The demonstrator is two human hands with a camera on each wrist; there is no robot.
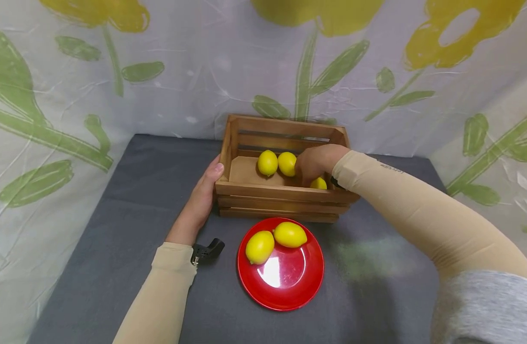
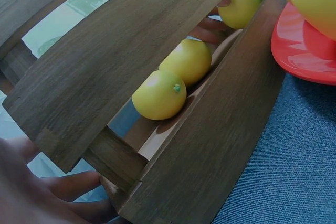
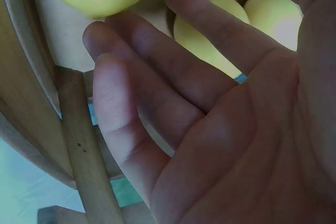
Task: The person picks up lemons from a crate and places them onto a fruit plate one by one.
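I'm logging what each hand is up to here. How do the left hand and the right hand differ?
The left hand rests outside the crate, against its left end with the thumb on the rim; the right hand reaches down inside it. The left hand touches only wood; the right hand's open fingers are among the lemons, next to the front one, gripping none. Both wear beige sleeves.

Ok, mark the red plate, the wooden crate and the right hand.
red plate (image 1: pixel 289 286), head view, bare front part of its surface.
wooden crate (image 1: pixel 280 193), head view, top front slat.
right hand (image 1: pixel 316 162), head view, back of the hand.
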